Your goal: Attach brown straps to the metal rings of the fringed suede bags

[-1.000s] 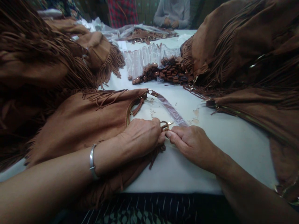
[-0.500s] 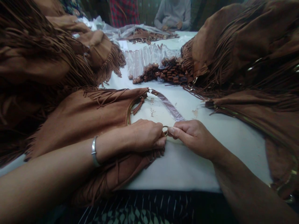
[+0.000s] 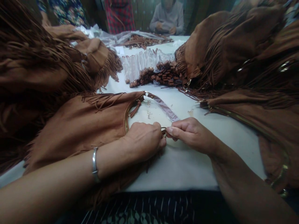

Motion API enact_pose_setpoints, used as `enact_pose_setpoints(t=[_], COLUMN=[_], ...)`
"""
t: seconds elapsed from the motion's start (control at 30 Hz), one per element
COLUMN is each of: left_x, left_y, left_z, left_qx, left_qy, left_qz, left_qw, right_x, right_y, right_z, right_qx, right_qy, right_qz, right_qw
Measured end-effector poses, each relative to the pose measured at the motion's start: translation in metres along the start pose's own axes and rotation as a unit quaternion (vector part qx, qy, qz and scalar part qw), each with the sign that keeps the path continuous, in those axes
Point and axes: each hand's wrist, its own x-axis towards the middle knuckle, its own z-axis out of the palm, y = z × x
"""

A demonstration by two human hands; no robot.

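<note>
A brown suede-like fringed handbag lies flat in front of me, its zipped opening towards the right. From its far corner, a strap wrapped in clear film curves towards my right hand, which pinches the strap's near end. My left hand, a silver bracelet on its wrist, is closed over the bag's near corner and hides most of it. Between the two hands shows a gold-coloured metal ring. How the ring joins the strap and the corner is hidden by my fingers.
Heaped fringed bags rise on the left and right. Film-wrapped straps lie in a row beyond, on the white table. More brown straps lie farther back. Several people stand or sit at the far side.
The view has shifted slightly. My left hand has rolled a little over the ring and the bag's near corner. My right hand keeps its pinch on the strap end.
</note>
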Motion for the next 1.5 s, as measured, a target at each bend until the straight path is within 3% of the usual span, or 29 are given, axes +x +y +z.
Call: enact_pose_setpoints(t=[0.2,0.37,0.5,0.67,0.8,0.9,1.07,1.2,1.3,1.4,1.5], left_x=[0.003,0.007,0.008,0.006,0.007,0.008,0.001,-0.006,-0.005,-0.01,-0.036], left_y=[-0.006,-0.019,-0.02,-0.017,-0.018,-0.019,-0.021,-0.018,-0.011,-0.003,-0.003], left_z=[0.007,0.011,0.011,0.01,0.014,0.015,0.004,-0.002,0.0,-0.002,-0.013], left_qx=[-0.006,-0.032,-0.031,-0.048,-0.067,-0.076,-0.106,-0.155,-0.139,-0.099,-0.078], left_qy=[0.027,0.022,0.013,0.011,0.023,-0.001,-0.022,-0.052,-0.047,-0.021,0.002], left_qz=[0.057,0.171,0.216,0.277,0.261,0.265,0.234,0.295,0.309,0.243,0.127], left_qw=[0.998,0.985,0.976,0.96,0.963,0.961,0.966,0.941,0.94,0.965,0.989], right_x=[-0.001,-0.002,0.002,0.006,0.007,0.007,0.008,0.01,0.01,0.007,0.005], right_y=[0.0,0.002,0.002,0.003,0.005,0.005,0.011,0.02,0.023,0.023,0.024], right_z=[-0.003,-0.001,0.005,0.012,0.012,0.01,0.008,0.011,0.012,0.007,-0.001], right_qx=[0.062,0.208,0.248,0.207,0.154,0.116,0.018,-0.115,-0.173,-0.192,-0.206], right_qy=[-0.044,-0.098,-0.078,-0.036,-0.003,0.008,0.098,0.165,0.199,0.244,0.286], right_qz=[-0.015,0.052,0.084,0.028,-0.012,-0.029,-0.087,-0.215,-0.283,-0.298,-0.277], right_qw=[0.997,0.972,0.962,0.977,0.988,0.993,0.991,0.956,0.922,0.903,0.894])
